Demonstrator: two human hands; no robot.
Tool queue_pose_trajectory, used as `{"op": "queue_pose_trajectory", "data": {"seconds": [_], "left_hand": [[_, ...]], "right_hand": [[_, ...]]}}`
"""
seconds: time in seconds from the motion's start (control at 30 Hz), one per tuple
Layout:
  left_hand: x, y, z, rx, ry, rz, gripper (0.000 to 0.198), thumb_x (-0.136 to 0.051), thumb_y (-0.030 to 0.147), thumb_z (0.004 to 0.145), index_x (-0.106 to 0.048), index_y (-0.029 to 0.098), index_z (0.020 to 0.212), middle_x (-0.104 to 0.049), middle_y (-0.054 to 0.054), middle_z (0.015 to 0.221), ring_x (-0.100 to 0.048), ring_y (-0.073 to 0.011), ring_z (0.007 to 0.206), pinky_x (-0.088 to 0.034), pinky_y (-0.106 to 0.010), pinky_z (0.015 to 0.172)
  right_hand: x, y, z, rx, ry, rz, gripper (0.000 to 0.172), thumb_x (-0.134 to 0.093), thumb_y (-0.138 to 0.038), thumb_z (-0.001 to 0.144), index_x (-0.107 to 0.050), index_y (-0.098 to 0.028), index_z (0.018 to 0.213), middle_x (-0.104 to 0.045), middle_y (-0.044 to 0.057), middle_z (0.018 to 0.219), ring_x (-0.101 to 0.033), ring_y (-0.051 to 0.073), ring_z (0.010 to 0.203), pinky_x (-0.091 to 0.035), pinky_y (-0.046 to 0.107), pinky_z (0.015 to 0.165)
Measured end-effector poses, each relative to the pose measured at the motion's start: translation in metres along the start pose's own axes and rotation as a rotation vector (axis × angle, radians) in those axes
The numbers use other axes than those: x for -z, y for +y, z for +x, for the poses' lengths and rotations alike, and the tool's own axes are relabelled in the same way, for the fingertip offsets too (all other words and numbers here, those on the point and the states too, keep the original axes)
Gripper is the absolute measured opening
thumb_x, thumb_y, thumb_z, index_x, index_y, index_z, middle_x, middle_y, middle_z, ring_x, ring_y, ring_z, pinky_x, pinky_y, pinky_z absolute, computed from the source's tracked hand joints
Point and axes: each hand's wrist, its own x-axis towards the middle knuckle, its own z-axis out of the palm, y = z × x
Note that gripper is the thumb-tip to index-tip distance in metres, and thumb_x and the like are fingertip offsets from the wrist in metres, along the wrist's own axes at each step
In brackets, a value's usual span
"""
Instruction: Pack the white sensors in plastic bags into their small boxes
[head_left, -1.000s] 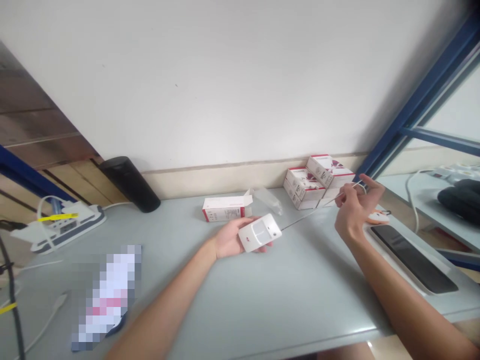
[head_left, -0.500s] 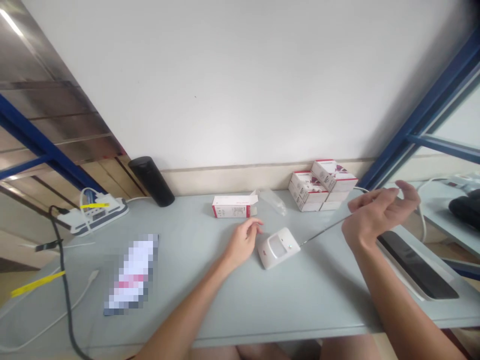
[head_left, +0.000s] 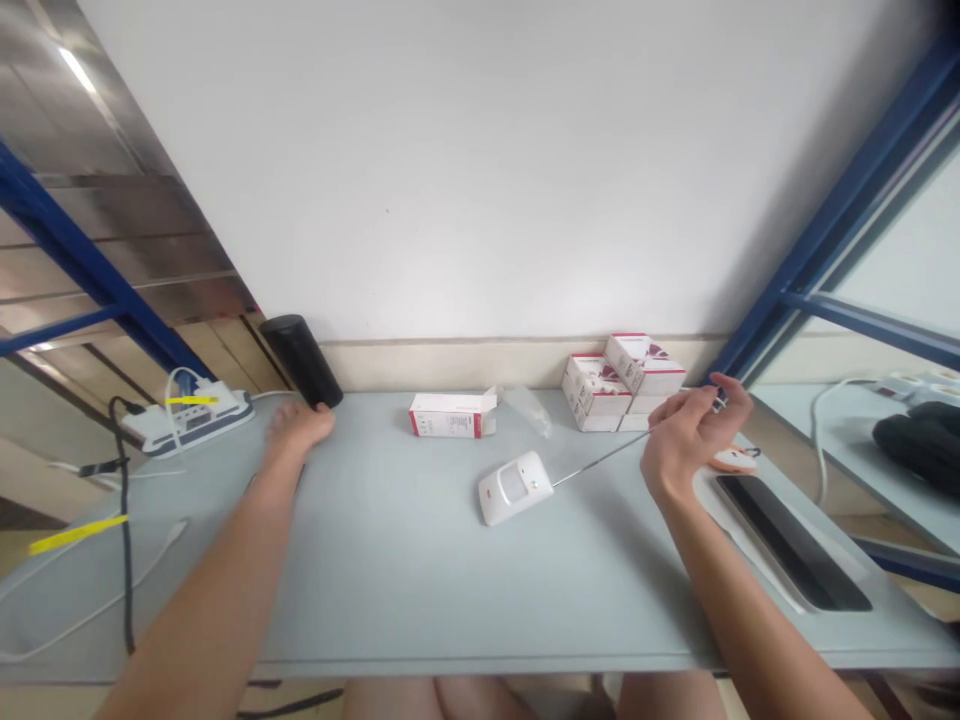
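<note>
A white motion sensor lies on the table in the middle of the head view, its lens window facing up. From its right edge a thin metal antenna slants up to my right hand. The fingers of that hand are closed at the antenna's far end, and a small dark blue, shiny bit shows between them. My left hand is low over the table at the left, close to the foot of a black cylinder. Motion blurs its fingers. Dark edges of a flat object show beside the left wrist.
Behind the sensor lie an opened white-and-red box and a clear plastic bag. Several similar boxes are stacked at the back right. A black-and-white slab lies right, a power strip and cables left.
My left hand has gone from beside the sensor to the far left, over where the pixelated flat object lay. The sensor and my right hand have shifted left in view, the antenna still between them.
</note>
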Motion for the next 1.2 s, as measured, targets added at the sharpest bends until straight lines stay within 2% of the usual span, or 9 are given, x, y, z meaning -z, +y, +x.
{"op": "queue_pose_trajectory", "data": {"seconds": [0.1,0.23,0.5,0.63,0.8,0.9,1.03,1.1,1.2], "left_hand": [[-0.022,-0.003,0.003,0.043,-0.055,-0.006,0.076,-0.047,0.041,0.094,-0.038,-0.011,0.148,-0.037,-0.037,0.160,-0.027,-0.0501,0.152,-0.028,-0.067,0.116],[-0.035,-0.011,0.006,0.044,-0.057,-0.007,0.078,-0.055,0.040,0.089,-0.040,-0.008,0.149,-0.034,-0.037,0.162,-0.023,-0.0513,0.154,-0.025,-0.068,0.118],[-0.036,-0.013,0.006,0.018,-0.064,0.030,0.078,-0.053,0.040,0.093,-0.037,-0.015,0.145,-0.032,-0.039,0.161,-0.024,-0.0505,0.152,-0.023,-0.068,0.118],[-0.030,-0.007,-0.001,0.033,-0.073,0.049,0.071,-0.052,0.041,0.095,-0.042,-0.006,0.147,-0.036,-0.034,0.161,-0.030,-0.0462,0.153,-0.025,-0.064,0.120],[-0.031,-0.002,-0.018,0.010,-0.069,0.058,0.072,-0.051,0.034,0.088,-0.047,-0.017,0.140,-0.041,-0.045,0.151,-0.036,-0.0548,0.146,-0.032,-0.063,0.114],[-0.023,-0.005,-0.025,-0.012,-0.091,0.048,0.067,-0.053,0.035,0.086,-0.056,-0.009,0.136,-0.047,-0.041,0.150,-0.043,-0.0520,0.143,-0.036,-0.059,0.112],[0.006,-0.015,-0.019,-0.005,-0.101,0.003,0.051,-0.063,0.039,0.081,-0.069,0.003,0.117,-0.068,-0.031,0.125,-0.062,-0.0460,0.123,-0.047,-0.051,0.102],[0.022,-0.019,-0.009,0.041,-0.014,-0.021,0.062,-0.065,0.039,0.082,-0.060,-0.005,0.126,-0.061,-0.035,0.133,-0.057,-0.0465,0.129,-0.045,-0.052,0.103],[0.037,-0.025,0.010,0.195,0.167,-0.061,0.088,-0.063,0.037,0.086,-0.027,-0.019,0.143,-0.036,-0.045,0.151,-0.038,-0.0491,0.142,-0.040,-0.062,0.108]], "right_hand": [[0.000,0.001,0.001,-0.024,-0.001,-0.003,0.025,-0.054,-0.046,0.102,-0.043,-0.026,0.114,-0.035,-0.013,0.057,-0.029,0.010,0.040,-0.031,0.022,0.035],[0.001,0.004,0.001,-0.044,-0.008,-0.013,0.030,-0.056,-0.051,0.100,-0.044,-0.027,0.114,-0.036,-0.013,0.057,-0.032,0.010,0.040,-0.033,0.022,0.037],[-0.001,0.006,-0.006,-0.073,-0.043,-0.032,0.032,-0.056,-0.052,0.100,-0.044,-0.026,0.115,-0.038,-0.014,0.056,-0.035,0.010,0.039,-0.034,0.022,0.038],[-0.002,0.005,-0.008,-0.073,-0.041,-0.021,0.034,-0.055,-0.052,0.100,-0.044,-0.025,0.117,-0.037,-0.014,0.057,-0.035,0.011,0.039,-0.033,0.023,0.038],[0.000,0.009,-0.007,-0.106,-0.047,-0.050,0.036,-0.054,-0.053,0.100,-0.045,-0.024,0.119,-0.038,-0.014,0.057,-0.036,0.011,0.039,-0.034,0.024,0.039],[0.001,0.012,-0.006,-0.097,-0.034,-0.038,0.034,-0.054,-0.052,0.099,-0.045,-0.025,0.117,-0.038,-0.014,0.056,-0.036,0.012,0.039,-0.033,0.024,0.040],[0.000,0.012,-0.007,-0.095,-0.023,-0.042,0.035,-0.056,-0.053,0.098,-0.046,-0.025,0.116,-0.039,-0.014,0.056,-0.036,0.012,0.040,-0.033,0.024,0.039],[0.000,0.011,-0.008,-0.106,-0.021,-0.060,0.037,-0.057,-0.054,0.098,-0.046,-0.025,0.118,-0.040,-0.013,0.058,-0.037,0.011,0.040,-0.034,0.024,0.039],[0.001,0.012,-0.009,-0.115,-0.031,-0.068,0.038,-0.056,-0.055,0.098,-0.046,-0.025,0.119,-0.040,-0.013,0.058,-0.038,0.011,0.040,-0.034,0.023,0.040]]}}
